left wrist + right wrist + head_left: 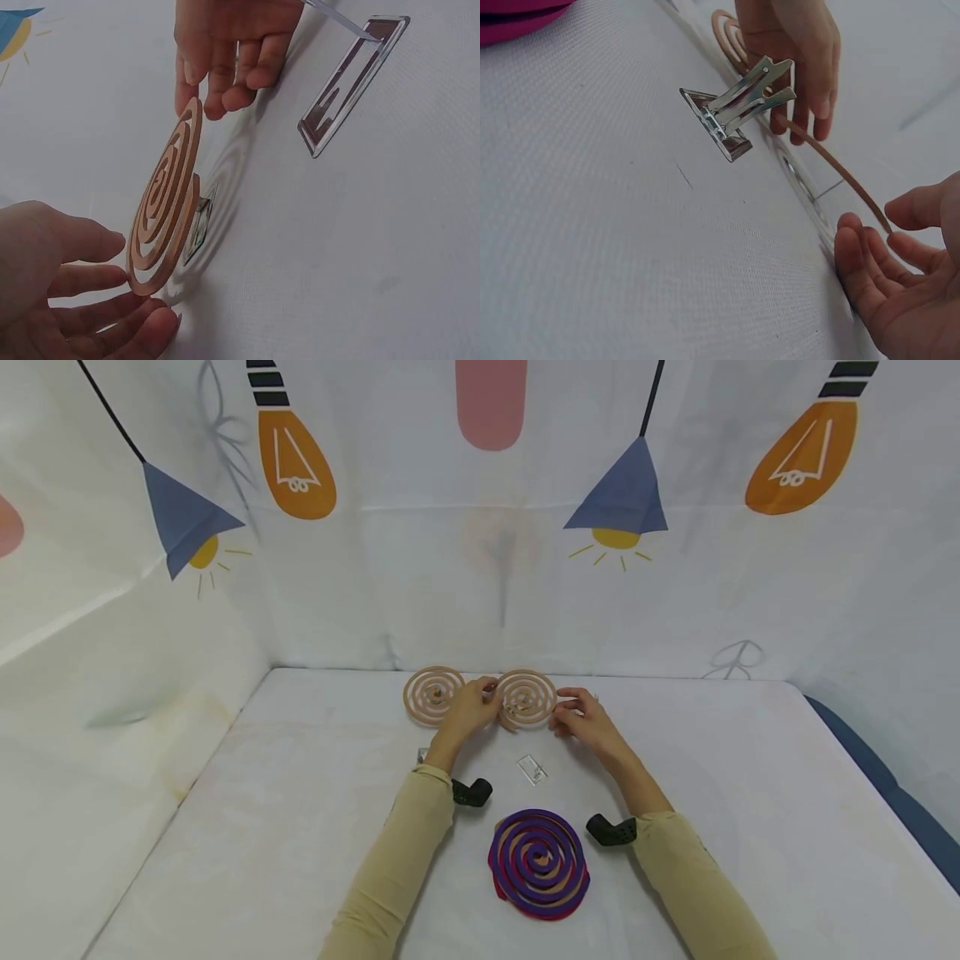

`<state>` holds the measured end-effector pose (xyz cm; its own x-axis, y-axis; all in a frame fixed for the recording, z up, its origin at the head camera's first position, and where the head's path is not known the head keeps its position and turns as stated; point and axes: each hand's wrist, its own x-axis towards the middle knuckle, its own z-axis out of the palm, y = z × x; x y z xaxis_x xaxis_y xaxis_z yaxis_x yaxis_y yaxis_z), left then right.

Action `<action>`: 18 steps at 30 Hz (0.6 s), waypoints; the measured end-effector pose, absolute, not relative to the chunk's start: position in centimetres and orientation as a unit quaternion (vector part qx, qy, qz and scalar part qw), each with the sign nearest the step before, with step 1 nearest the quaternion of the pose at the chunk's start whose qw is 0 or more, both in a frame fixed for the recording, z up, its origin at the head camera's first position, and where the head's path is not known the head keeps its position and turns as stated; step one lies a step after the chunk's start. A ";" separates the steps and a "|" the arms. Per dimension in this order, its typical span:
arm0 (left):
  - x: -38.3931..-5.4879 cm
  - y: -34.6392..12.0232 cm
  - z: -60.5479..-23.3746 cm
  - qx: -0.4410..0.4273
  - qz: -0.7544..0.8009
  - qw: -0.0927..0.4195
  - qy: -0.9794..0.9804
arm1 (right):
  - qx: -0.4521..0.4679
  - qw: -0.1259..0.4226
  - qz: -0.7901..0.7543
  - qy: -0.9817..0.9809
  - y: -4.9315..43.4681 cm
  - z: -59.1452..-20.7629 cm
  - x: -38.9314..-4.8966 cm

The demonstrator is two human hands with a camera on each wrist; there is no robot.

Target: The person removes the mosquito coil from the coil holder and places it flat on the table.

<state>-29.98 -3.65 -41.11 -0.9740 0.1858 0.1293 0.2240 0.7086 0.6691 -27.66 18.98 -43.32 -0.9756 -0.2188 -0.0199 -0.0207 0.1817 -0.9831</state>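
Note:
A tan mosquito coil (pixel 527 697) is level between my two hands, raised over the white table. Its rim sits at the thumb and forefinger of my left hand (pixel 472 707), while the thumb and forefinger of my right hand (pixel 588 724) pinch the opposite edge. Beneath the coil is a small metal coil stand (pixel 199 229) with a thin upright prong, seen in the wrist views. A second metal stand (pixel 739 112), with prongs folded up from its frame, lies in front of the hands. Another tan coil (pixel 429 697) is at the left, beside my left hand.
Purple and red coils (pixel 538 864) lie stacked over tan nearer the front. Partly behind my left wrist shows another metal piece (pixel 422 755). A white curtain (pixel 420 585) with printed lamps hangs along the table's back edge. Black devices (pixel 611 831) are strapped to both wrists.

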 end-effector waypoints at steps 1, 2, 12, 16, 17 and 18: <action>-30.0 -3.7 -41.1 -0.110 -0.366 0.024 -0.924 | -0.078 0.077 -0.635 0.764 18.9 -43.4 -27.7; -30.0 -3.7 -41.2 -0.109 -0.368 0.021 -0.923 | -0.077 0.076 -0.637 0.763 18.9 -43.4 -27.7; -30.1 -4.3 -41.2 -0.117 -0.411 0.003 -0.904 | -0.090 0.064 -0.639 0.761 18.6 -43.6 -27.4; -30.2 -4.5 -41.2 -0.118 -0.412 0.006 -0.904 | -0.101 0.059 -0.635 0.763 18.6 -43.5 -27.4; -30.2 -4.4 -41.2 -0.119 -0.409 0.006 -0.905 | -0.101 0.059 -0.635 0.764 18.6 -43.5 -27.3; -30.2 -4.4 -41.3 -0.120 -0.407 0.006 -0.906 | -0.100 0.059 -0.634 0.765 18.6 -43.5 -27.3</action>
